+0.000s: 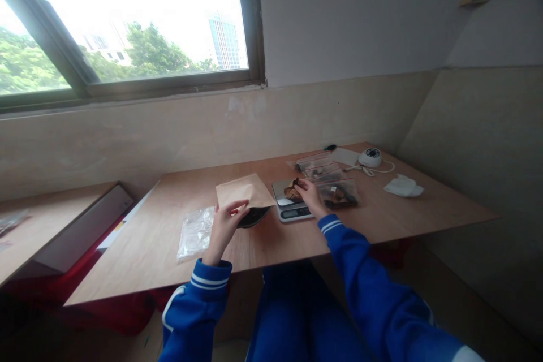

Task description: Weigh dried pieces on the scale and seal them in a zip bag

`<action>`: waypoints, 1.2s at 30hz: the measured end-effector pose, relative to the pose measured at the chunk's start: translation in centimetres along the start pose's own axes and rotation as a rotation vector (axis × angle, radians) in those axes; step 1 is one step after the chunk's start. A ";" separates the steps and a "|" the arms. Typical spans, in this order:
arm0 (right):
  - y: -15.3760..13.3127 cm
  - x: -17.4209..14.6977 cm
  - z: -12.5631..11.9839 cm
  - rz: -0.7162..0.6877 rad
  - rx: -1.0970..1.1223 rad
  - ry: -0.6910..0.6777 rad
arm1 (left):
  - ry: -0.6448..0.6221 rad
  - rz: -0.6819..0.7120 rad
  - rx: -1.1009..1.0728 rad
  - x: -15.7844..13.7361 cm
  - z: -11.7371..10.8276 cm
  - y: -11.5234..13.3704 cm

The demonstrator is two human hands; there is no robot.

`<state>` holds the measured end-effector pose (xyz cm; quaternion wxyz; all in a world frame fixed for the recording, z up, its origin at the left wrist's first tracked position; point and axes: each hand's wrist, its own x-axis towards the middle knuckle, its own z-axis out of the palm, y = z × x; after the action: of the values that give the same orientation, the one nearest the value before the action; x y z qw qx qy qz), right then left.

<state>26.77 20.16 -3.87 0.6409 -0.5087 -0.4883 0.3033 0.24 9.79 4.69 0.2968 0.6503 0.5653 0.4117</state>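
Note:
My left hand (227, 225) pinches the edge of a brown kraft paper bag (244, 189), whose dark mouth gapes toward me. Over a white kitchen scale (296, 214) with a small display, my right hand (311, 195) grips a dark brown dried piece, its exact kind too small to make out. More brown dried pieces (292, 192) lie on the scale's plate beside my fingertips. Just right of the scale is a clear zip bag (339, 193) of dark dried pieces, partly behind my right hand. A clear plastic bag (195, 232) lies flat to the left of my left hand.
Further back are more filled zip bags (316, 165), a white card (345, 156) and a white dome-shaped device (370, 157) with its cable. A crumpled white tissue (404, 185) rests at the right. Another wooden table (55, 209) stands left, across a gap.

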 end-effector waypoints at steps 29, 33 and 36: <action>-0.2 2.6 -1.2 -0.205 -0.664 -0.281 | -0.024 -0.003 0.007 -0.9 -0.5 0.0; -1.6 5.3 2.7 -0.193 -0.781 -0.486 | -0.021 -0.013 0.012 -1.0 -0.4 -0.2; -2.0 6.9 5.8 -0.132 -0.900 -0.625 | -0.013 -0.024 0.023 -1.2 -0.3 -0.7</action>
<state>23.51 27.79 0.22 0.2020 -0.5866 -0.7677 0.1605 -0.39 8.70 4.04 0.2980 0.6495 0.5756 0.3974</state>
